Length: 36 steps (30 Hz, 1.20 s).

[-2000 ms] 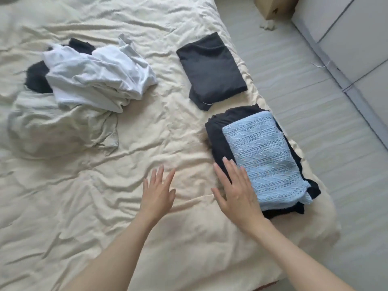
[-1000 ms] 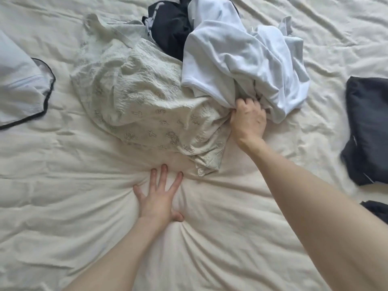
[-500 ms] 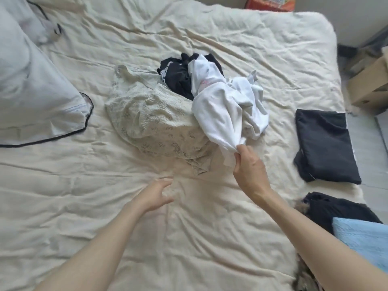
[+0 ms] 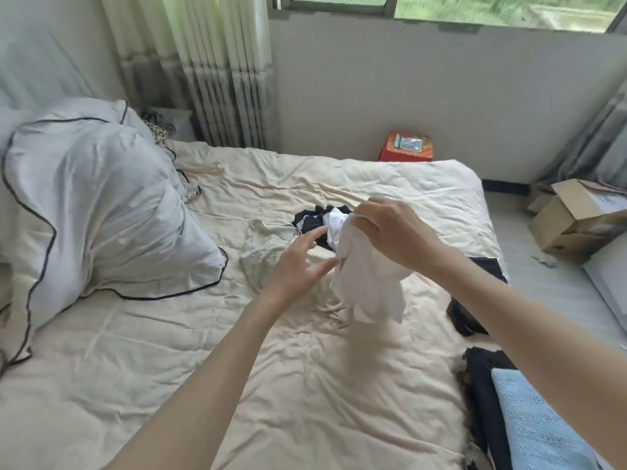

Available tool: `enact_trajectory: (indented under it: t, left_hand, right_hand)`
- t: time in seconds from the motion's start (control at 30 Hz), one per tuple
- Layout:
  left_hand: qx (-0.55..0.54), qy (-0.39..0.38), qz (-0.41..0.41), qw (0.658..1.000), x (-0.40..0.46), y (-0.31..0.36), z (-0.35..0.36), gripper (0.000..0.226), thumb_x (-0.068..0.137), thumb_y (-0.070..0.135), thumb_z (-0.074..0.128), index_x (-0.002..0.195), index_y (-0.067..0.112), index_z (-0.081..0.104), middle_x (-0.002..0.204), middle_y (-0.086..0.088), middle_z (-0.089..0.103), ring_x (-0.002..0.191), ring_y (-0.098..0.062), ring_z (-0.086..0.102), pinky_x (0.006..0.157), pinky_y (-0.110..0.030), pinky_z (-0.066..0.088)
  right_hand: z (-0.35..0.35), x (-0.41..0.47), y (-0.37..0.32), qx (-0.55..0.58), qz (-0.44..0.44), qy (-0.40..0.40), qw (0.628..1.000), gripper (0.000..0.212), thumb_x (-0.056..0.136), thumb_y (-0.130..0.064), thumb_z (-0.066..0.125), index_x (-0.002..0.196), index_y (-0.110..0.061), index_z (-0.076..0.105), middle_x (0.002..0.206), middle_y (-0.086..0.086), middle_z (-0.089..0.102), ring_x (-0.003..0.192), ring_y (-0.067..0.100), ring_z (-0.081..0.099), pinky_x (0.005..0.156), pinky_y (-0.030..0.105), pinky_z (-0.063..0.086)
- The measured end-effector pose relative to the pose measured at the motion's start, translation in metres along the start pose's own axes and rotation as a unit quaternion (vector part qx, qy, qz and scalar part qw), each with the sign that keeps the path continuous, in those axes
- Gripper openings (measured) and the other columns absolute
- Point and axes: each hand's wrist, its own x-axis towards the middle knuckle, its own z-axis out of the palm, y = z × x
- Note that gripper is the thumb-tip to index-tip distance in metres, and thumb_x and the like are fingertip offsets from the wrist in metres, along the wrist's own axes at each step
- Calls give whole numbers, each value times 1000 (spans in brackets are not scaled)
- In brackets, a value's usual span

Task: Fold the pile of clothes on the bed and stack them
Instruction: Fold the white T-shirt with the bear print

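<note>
The right hand [image 4: 395, 232] is pinching the white garment [image 4: 368, 283], which is hanging above the bed [image 4: 203, 351]; the left hand [image 4: 298, 262], fingers [image 4: 314, 236] loosely spread, is hovering at its nine o'clock, holding nothing.

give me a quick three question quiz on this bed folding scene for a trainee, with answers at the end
1. True or false: the right hand grips the white garment and holds it above the bed.
2. Which hand holds nothing? A) left hand B) right hand
3. Fill in: the light blue knit lies folded on top of a ___ garment.

Key: 1 true; 2 A; 3 black.
</note>
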Motion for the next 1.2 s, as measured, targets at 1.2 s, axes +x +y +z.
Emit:
enact_trajectory:
  t: [1.2]
  left_hand:
    - [-56, 202, 19, 978, -154, 131, -244, 28, 73, 43, 66, 87, 19, 67, 76, 7, 71, 73, -4, 67, 69, -21, 56]
  right_hand:
    - [-54, 69, -263, 408, -20, -127, 904, 10, 82, -6, 66, 76, -2, 73, 67, 8, 61, 63, 15, 54, 61, 27, 45]
